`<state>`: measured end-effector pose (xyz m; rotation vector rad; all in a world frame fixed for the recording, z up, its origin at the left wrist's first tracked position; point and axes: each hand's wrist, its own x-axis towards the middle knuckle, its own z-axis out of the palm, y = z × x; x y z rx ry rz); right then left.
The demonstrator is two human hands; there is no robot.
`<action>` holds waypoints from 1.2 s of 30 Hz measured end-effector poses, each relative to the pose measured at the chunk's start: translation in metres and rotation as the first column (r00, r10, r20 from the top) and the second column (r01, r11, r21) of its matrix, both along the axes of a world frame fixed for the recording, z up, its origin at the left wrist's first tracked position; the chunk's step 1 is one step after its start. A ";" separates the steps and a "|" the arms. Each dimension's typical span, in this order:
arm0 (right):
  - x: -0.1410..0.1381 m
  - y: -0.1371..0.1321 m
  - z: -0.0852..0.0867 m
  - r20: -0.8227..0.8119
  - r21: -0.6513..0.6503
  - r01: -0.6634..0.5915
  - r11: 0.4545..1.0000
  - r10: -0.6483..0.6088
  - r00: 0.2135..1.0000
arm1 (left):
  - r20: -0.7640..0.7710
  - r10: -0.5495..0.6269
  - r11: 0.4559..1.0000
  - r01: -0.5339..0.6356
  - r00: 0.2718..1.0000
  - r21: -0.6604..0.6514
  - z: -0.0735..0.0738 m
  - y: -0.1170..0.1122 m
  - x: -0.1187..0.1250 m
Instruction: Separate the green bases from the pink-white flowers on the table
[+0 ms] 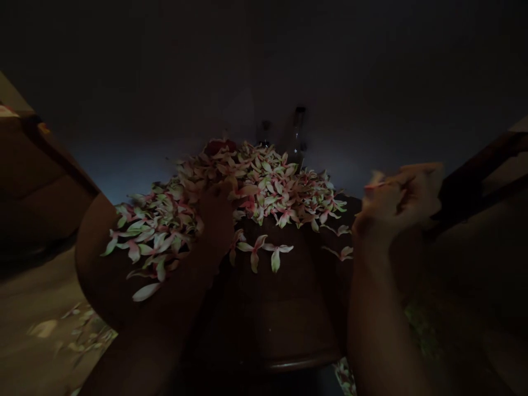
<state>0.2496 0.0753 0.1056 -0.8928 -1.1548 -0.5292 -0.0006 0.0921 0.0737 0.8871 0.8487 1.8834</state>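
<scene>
A heap of pink, white and green flowers (264, 184) lies across a dark round wooden table (289, 308). My left hand (216, 217) reaches into the near side of the heap, its fingers lost among the blossoms in the dim light. My right hand (398, 201) is raised at the table's right edge, fingers curled tight, pinching something thin with a pale flower (377, 179) at its tip. A few loose flowers (264, 250) lie on bare wood between my hands.
Two dark bottle shapes (297, 135) stand behind the heap by the wall. Wooden furniture (37, 176) flanks the left, a dark wooden rail (478, 176) the right. Fallen flowers (82, 330) litter the floor at lower left and under the table.
</scene>
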 end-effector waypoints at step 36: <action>-0.076 0.020 -0.031 -0.373 -0.593 -0.756 0.276 0.738 0.562 | -0.813 -0.023 0.979 0.179 0.582 0.101 -0.002 0.001 0.004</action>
